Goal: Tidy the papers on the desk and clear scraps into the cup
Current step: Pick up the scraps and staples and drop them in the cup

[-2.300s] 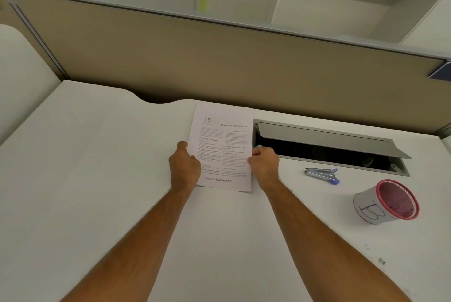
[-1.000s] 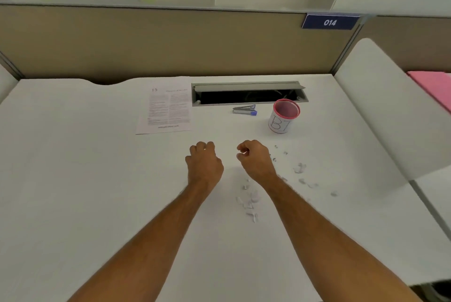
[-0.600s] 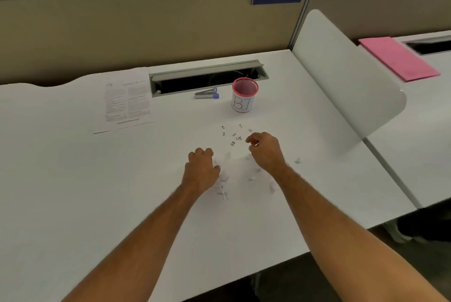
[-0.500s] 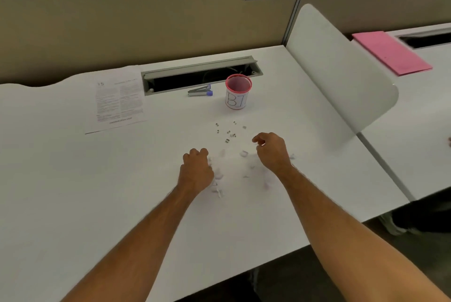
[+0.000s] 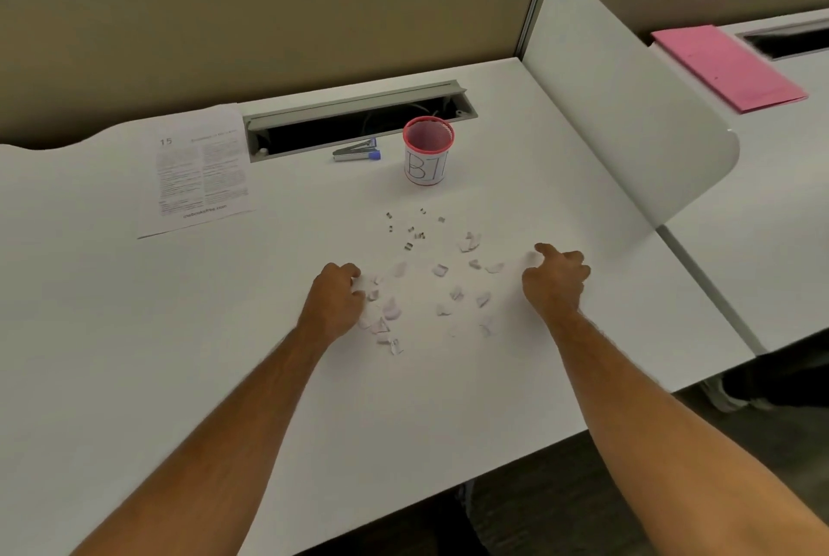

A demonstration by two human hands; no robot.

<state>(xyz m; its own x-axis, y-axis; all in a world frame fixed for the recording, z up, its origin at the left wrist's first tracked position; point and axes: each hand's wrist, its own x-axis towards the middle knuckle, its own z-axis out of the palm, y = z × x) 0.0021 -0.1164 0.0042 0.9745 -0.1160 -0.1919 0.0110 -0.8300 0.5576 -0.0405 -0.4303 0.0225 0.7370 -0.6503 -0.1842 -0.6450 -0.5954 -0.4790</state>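
The light is soft and even and seems to come from above; the white table is bright but not burnt out, with no strong glare. Shadows are weak: only a pale one lies under each forearm and beside the left hand and the right hand. The whole picture is a little soft. The text on the printed sheet cannot be read, except the big number, and the paper scraps look smeared. The pink folder at the upper right is blurred. The wide lens bends straight lines: the partition and the table edges curve towards the frame borders. The floor at the lower right is dark.
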